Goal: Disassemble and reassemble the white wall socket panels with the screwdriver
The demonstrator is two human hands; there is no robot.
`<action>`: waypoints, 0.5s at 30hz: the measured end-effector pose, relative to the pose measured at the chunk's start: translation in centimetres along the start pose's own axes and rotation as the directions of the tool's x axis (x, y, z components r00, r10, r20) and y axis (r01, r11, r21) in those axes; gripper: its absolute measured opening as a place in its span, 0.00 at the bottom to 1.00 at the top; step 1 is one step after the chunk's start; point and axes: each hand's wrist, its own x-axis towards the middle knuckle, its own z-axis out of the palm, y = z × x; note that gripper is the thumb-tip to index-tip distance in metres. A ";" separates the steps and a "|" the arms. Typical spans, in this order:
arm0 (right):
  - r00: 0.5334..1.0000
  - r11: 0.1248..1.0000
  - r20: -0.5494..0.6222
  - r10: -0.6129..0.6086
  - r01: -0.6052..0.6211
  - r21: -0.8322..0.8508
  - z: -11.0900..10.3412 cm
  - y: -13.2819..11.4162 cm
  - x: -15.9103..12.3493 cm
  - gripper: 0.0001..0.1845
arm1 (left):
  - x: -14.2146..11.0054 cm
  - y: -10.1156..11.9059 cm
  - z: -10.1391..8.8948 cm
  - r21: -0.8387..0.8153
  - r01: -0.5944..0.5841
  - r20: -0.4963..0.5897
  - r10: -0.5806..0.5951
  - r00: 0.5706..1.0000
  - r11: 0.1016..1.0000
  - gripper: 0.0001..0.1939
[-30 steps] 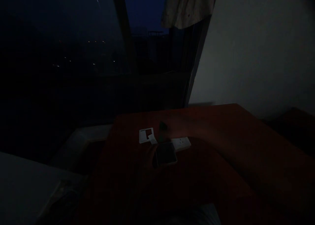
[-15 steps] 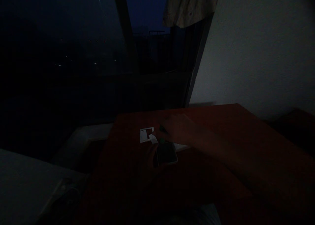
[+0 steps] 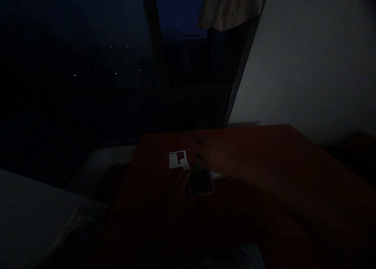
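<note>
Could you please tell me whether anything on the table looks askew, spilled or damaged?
The small white piece near the left hand looks askew: it lies slanted over the right edge of the white rectangular frame, out of line with it. I see no spill on the red table, but it is too dark to judge damage.

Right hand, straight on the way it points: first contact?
Probably the small white piece at the right side of the white frame. The right hand is dim and blurred, so its height above the table is unclear; it may pass over.
</note>
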 end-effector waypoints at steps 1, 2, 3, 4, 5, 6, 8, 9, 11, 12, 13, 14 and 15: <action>0.999 0.998 -0.010 -0.032 0.033 0.046 0.1 0.2 0.0 0.19 | 0.0 -0.1 0.0 0.001 -0.001 0.000 0.001 1.000 1.000 0.36; 0.997 0.992 -0.018 -0.072 0.074 0.107 0.1 0.4 0.0 0.21 | 0.0 -0.1 0.1 0.002 -0.001 0.000 0.001 1.000 1.000 0.36; 0.993 0.977 -0.019 -0.117 0.118 0.177 0.1 0.6 0.0 0.23 | -0.1 -0.2 0.1 0.003 0.001 -0.001 -0.001 1.000 1.000 0.36; 0.987 0.956 -0.012 -0.160 0.158 0.248 0.0 0.8 -0.1 0.27 | -0.2 -0.3 0.1 0.004 0.004 -0.001 -0.004 1.000 1.000 0.36; 0.981 0.934 -0.003 -0.194 0.185 0.305 -0.1 0.8 -0.2 0.29 | -0.2 -0.3 0.2 0.006 0.008 -0.001 -0.008 1.000 1.000 0.36; 0.979 0.923 0.006 -0.205 0.191 0.334 -0.2 0.9 -0.3 0.29 | -0.3 -0.4 0.2 0.008 0.012 -0.001 -0.012 1.000 1.000 0.36; 0.990 0.951 0.008 -0.141 0.133 0.280 -0.2 0.7 -0.3 0.25 | -0.3 -0.5 0.3 0.013 0.016 -0.001 -0.016 1.000 1.000 0.36; 0.996 0.974 -0.005 -0.086 0.085 0.212 -0.2 0.6 -0.3 0.22 | -0.3 -0.6 0.3 0.015 0.015 0.001 -0.015 1.000 1.000 0.36; 0.999 0.996 -0.034 -0.013 0.015 0.084 0.0 0.5 -0.2 0.21 | -0.2 -0.7 0.3 0.021 0.011 0.001 -0.011 1.000 1.000 0.37; 0.999 0.999 -0.040 -0.004 0.007 0.053 0.1 0.5 -0.1 0.20 | -0.1 -0.7 0.2 0.025 0.009 0.001 -0.009 1.000 1.000 0.37; 0.999 0.998 -0.038 -0.018 0.020 0.055 0.1 0.6 -0.1 0.18 | -0.1 -0.7 0.2 0.031 0.007 0.001 -0.007 1.000 1.000 0.37; 0.998 0.995 -0.027 -0.053 0.055 0.088 0.1 0.7 -0.1 0.16 | 0.0 -0.7 0.2 0.037 0.005 0.001 -0.005 1.000 0.999 0.37; 0.995 0.985 -0.011 -0.099 0.100 0.139 0.0 0.9 -0.2 0.15 | 0.0 -0.6 0.1 0.042 0.002 0.001 -0.002 1.000 0.999 0.37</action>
